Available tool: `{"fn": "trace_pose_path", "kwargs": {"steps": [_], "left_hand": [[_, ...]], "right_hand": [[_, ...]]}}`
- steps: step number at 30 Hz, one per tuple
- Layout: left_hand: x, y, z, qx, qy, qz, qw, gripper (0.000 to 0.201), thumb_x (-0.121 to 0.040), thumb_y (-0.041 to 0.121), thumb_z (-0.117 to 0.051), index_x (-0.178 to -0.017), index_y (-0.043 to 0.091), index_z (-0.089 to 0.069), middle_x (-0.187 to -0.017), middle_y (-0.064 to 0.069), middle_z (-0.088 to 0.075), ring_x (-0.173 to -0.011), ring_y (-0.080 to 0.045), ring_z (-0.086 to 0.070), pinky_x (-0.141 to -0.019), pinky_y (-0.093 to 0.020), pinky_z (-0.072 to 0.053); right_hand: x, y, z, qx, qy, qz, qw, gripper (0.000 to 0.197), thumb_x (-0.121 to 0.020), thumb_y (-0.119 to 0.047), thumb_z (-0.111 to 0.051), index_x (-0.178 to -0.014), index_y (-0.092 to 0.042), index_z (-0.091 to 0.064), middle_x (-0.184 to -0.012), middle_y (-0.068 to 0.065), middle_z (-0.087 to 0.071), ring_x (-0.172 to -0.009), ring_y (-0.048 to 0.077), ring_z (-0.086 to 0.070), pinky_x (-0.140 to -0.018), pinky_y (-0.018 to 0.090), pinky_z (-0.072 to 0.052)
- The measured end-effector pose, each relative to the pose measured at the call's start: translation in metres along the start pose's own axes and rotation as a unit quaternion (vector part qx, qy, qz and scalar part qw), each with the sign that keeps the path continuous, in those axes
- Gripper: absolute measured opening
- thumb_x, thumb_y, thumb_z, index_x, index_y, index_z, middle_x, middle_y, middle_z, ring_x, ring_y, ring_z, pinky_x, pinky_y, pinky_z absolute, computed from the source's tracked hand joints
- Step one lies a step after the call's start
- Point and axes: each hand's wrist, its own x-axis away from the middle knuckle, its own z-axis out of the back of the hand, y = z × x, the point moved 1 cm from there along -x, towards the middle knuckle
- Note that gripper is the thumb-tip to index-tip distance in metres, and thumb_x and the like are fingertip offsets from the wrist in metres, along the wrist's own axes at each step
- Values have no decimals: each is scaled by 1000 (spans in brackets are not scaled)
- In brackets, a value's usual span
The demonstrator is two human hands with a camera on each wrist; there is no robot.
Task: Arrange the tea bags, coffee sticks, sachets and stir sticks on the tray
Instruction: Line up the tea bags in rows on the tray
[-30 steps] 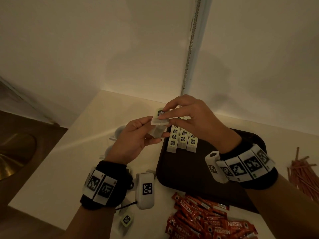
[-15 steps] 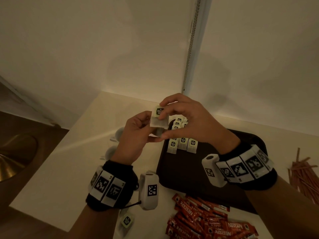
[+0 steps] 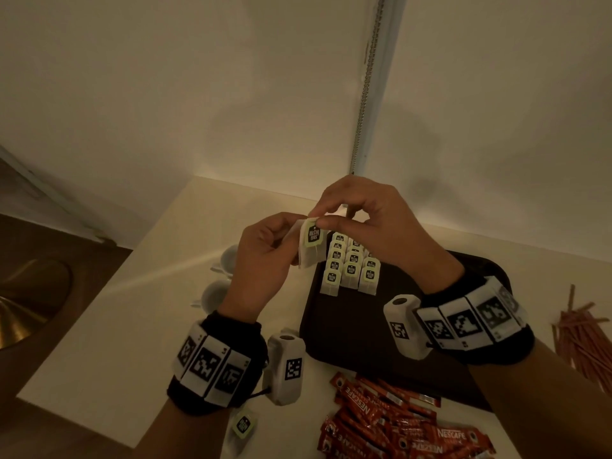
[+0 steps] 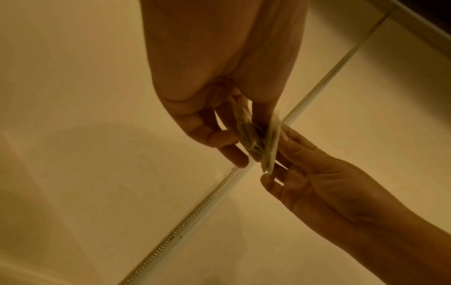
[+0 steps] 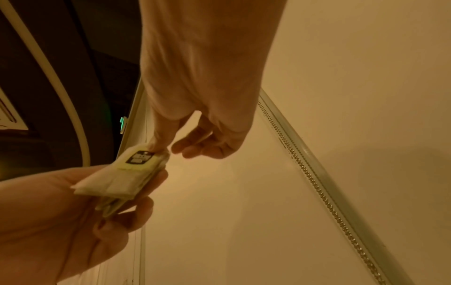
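Early stage, judged: three short rows of white green-labelled tea bags (image 3: 350, 267) lie on the dark rectangular tray (image 3: 364, 332); left hand (image 3: 261, 260) grips a small stack, right hand (image 3: 371, 220) pinches its front white paper tea bag (image 3: 311, 241); red coffee sticks (image 3: 390, 425), thin reddish stir sticks (image 3: 586, 339), one stray tea bag (image 3: 244, 424) wait off-tray.

Counts: 1 tray (image 3: 381, 352). Tea bags laid on tray (image 3: 351, 265): about 12 in 3 columns (far rows blur together, count not exact). Tea bags held in hands (image 3: 311, 241): small stack, number unclear. 1 loose tea bag (image 3: 244, 424) on counter. Coffee sticks (image 3: 390, 422): a pile, uncountable. Stir sticks (image 3: 583, 339): a pile, uncountable. 2 white cups (image 3: 215, 291).
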Motion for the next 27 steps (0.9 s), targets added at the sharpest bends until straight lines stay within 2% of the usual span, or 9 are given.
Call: {"fn": "trace_pose_path", "kwargs": {"steps": [4, 9, 12, 15, 17, 19, 22, 24, 27], "left_hand": [[1, 7, 1, 26, -47, 2, 999, 20, -93, 1, -53, -87, 12, -68, -70, 0, -70, -59, -11, -61, -54, -18, -47], [-2, 8, 2, 26, -38, 12, 999, 14, -91, 6, -58, -82, 9, -69, -66, -11, -66, -51, -15, -55, -50, -20, -45], [-3, 11, 1, 26, -42, 22, 999, 14, -90, 7, -60, -81, 9, -70, -68, -3, -70, -57, -10, -61, -56, -19, -46], [-3, 17, 0, 44, -62, 13, 997, 9, -87, 11, -62, -87, 7, -70, -75, -1, -73, -66, -10, -65, -62, -18, -48], [-3, 20, 1, 47, -66, -6, 997, 10, -85, 13, -63, -89, 7, -70, -79, -6, -72, -70, -14, -65, -64, -22, -49], [-3, 22, 1, 42, -52, -26, 997, 6, -86, 5, -64, -86, 6, -69, -75, -5, -71, -67, -13, -64, -62, -22, -49], [-3, 24, -2, 47, -5, -47, 998, 10, -85, -2, -65, -84, 7, -69, -71, 6, -69, -67, -7, -64, -64, -18, -49], [-2, 23, -5, 18, 17, -73, 997, 10, -84, 4, -68, -82, 13, -69, -72, 8, -70, -70, -7, -65, -67, -20, -51], [-1, 22, -6, -38, 23, -109, 993, 5, -85, 18, -67, -84, 23, -69, -77, 5, -71, -72, -13, -67, -69, -28, -55]], "right_hand": [[1, -2, 7, -5, 1, 0, 1000, 11, -81, -13, -71, -91, -18, -71, -86, -10, -69, -80, 6, -63, -66, 31, -50], [-1, -7, 11, 44, -17, 46, 998, 10, -79, -16, -73, -89, -17, -73, -87, -1, -64, -80, 8, -59, -67, 28, -46], [-3, -13, 15, 55, -32, 72, 995, 9, -79, -15, -73, -88, -15, -74, -88, 3, -60, -81, 11, -59, -72, 29, -48], [-6, -16, 21, 85, -60, 72, 992, 8, -82, -16, -71, -89, -16, -72, -90, -3, -57, -81, 6, -57, -72, 22, -47], [-7, -16, 26, 95, -69, 62, 991, 6, -85, -19, -67, -90, -15, -69, -89, -6, -57, -80, 7, -57, -69, 26, -48], [-7, -14, 29, 85, -63, 61, 993, 6, -86, -16, -64, -91, -13, -66, -88, -3, -61, -81, 9, -59, -70, 30, -50], [-3, -11, 27, 41, -57, 31, 997, 5, -88, -9, -61, -93, -10, -63, -88, -1, -64, -84, 9, -62, -75, 29, -53], [0, -9, 22, -8, -69, -3, 998, 7, -89, -8, -58, -96, -6, -59, -90, 1, -64, -84, 11, -64, -75, 31, -54], [6, -9, 11, -98, -92, -91, 987, 29, -84, -20, -68, -104, -10, -50, -98, 7, -62, -84, 15, -65, -71, 29, -55]]}}
